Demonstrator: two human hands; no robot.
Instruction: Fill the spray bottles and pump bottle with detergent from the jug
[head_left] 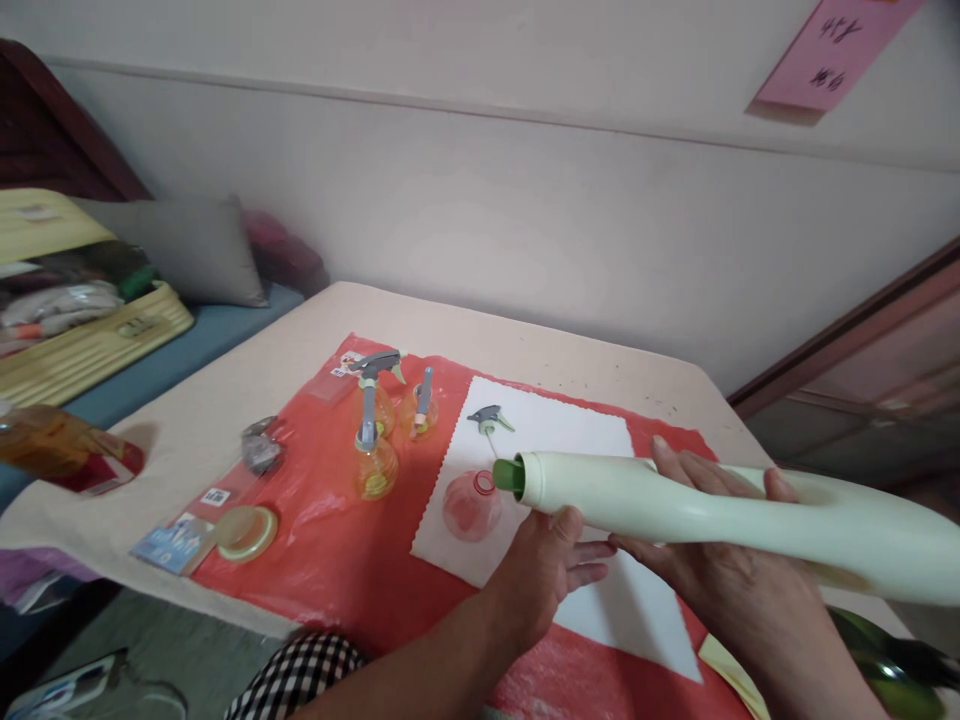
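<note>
A long pale green plastic vessel [622, 495] lies nearly level above the table, a dark green piece [508, 476] showing in its mouth. My right hand [727, 560] grips its body, with fingers over the top. Under its neck is my left hand [551, 560], fingers stretched out and the thumb close to or touching the underside. Just left of the mouth, a round clear pink bottle [471, 508] with an uncovered neck rests on a white sheet [570, 405]. A grey and green spray head [489, 417] with a thin tube lies behind it.
Several orange spray bottles [376, 468] stand on the red plastic sheet [315, 500]. Left of them are a round lidded container [245, 532], a blue packet [172, 545] and a bottle of amber liquid [64, 450]. A dark green bottle [885, 660] is at the lower right.
</note>
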